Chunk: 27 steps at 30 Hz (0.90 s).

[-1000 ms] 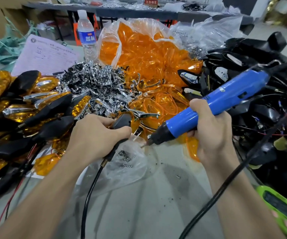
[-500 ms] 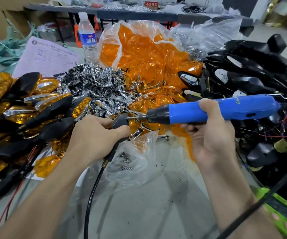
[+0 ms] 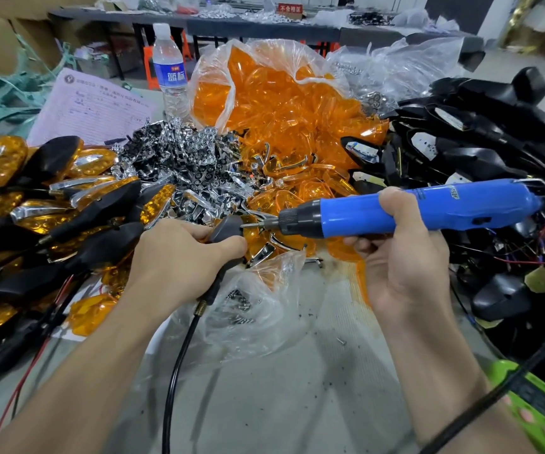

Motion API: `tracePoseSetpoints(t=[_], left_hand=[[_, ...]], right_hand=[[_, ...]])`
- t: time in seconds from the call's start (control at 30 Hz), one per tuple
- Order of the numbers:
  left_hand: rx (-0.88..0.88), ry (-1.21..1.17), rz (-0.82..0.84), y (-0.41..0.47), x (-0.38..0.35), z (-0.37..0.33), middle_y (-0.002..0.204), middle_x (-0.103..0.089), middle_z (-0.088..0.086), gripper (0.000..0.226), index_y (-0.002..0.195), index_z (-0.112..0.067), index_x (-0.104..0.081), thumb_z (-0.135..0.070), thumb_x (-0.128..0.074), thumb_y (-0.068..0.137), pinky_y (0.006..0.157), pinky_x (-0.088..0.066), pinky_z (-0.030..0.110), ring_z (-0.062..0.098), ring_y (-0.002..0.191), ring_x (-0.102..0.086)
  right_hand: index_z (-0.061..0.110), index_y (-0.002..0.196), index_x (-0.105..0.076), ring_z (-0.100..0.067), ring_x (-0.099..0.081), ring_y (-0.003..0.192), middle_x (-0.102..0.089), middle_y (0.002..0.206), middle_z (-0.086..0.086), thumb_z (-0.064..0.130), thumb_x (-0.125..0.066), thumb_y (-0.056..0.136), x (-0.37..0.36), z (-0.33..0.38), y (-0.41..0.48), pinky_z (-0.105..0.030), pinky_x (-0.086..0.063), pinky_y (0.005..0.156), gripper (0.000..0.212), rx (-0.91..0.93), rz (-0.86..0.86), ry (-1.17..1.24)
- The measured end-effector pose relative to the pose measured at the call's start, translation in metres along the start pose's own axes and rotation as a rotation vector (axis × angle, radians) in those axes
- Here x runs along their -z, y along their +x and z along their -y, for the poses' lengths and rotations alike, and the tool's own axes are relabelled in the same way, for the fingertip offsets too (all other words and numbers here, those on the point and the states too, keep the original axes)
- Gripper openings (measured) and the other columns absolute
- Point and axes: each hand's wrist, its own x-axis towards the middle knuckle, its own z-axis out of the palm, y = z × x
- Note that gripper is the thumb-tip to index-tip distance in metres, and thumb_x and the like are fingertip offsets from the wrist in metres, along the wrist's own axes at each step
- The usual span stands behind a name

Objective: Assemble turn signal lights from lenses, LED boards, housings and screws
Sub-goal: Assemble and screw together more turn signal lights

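My left hand (image 3: pixel 179 253) grips a black turn signal housing (image 3: pixel 226 229) by its stem, and a black cable (image 3: pixel 179 355) hangs from it toward me. My right hand (image 3: pixel 398 260) grips a blue electric screwdriver (image 3: pixel 405 213) held level. Its bit tip (image 3: pixel 248 225) touches the housing's right side. A clear bag of small screws (image 3: pixel 241 303) lies just below the housing.
Finished amber-and-black signals (image 3: pixel 45 204) pile up at left. Chrome reflectors (image 3: pixel 182 165) lie behind my left hand, with an open bag of orange lenses (image 3: pixel 284 103) in the middle. Black housings with wires (image 3: pixel 493 142) fill the right. A water bottle (image 3: pixel 169 70) stands behind; a green device (image 3: pixel 543 411) lies bottom right.
My right hand swung the screwdriver from pointing down-left at the screw bag to level, then brought its bit against the housing in my left hand. The left hand stayed put.
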Motion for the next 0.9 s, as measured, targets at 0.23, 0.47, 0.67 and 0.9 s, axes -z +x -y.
tracePoseSetpoints(t=[0.23,0.47,0.67,0.9], left_hand=[[0.001,0.012,0.002,-0.0007,0.0001,-0.0012,0.058,-0.07,-0.013,0.031,0.069,-0.053,-0.074,-0.073,-0.064,0.048,0.062,-0.058,0.033,0.007,0.064,-0.068],[0.018,0.006,-0.028,0.0005,-0.0006,0.0001,0.054,-0.068,-0.01,0.037,0.067,-0.042,-0.077,-0.073,-0.063,0.05,0.052,-0.049,0.027,0.005,0.06,-0.064],[0.011,0.0,-0.039,0.0023,-0.0006,0.0024,0.06,-0.07,-0.007,0.041,0.072,-0.038,-0.078,-0.071,-0.064,0.052,0.053,-0.049,0.026,0.0,0.07,-0.063],[-0.05,0.042,-0.019,-0.0039,-0.0008,-0.0017,0.056,-0.068,-0.013,0.026,0.067,-0.055,-0.073,-0.072,-0.062,0.051,0.05,-0.048,0.023,0.007,0.059,-0.064]], right_hand=[[0.014,0.092,-0.062,-0.022,-0.06,0.056,-0.067,0.072,-0.01,0.021,-0.068,0.085,0.0003,-0.0022,0.0005,-0.029,-0.049,0.054,0.012,-0.017,-0.006,0.015],[0.01,0.102,-0.067,-0.02,-0.06,0.054,-0.069,0.07,-0.007,0.015,-0.064,0.096,0.0022,-0.0007,0.0007,-0.026,-0.049,0.051,0.009,0.0,-0.021,0.013],[0.008,0.11,-0.068,-0.022,-0.061,0.056,-0.069,0.073,-0.008,0.022,-0.068,0.084,0.0018,-0.0024,0.0024,-0.026,-0.05,0.052,0.029,-0.013,0.0,0.012],[0.012,0.101,-0.068,-0.023,-0.062,0.058,-0.07,0.076,-0.008,0.022,-0.068,0.083,0.0016,-0.0058,0.0019,-0.028,-0.05,0.053,0.02,0.007,0.035,-0.011]])
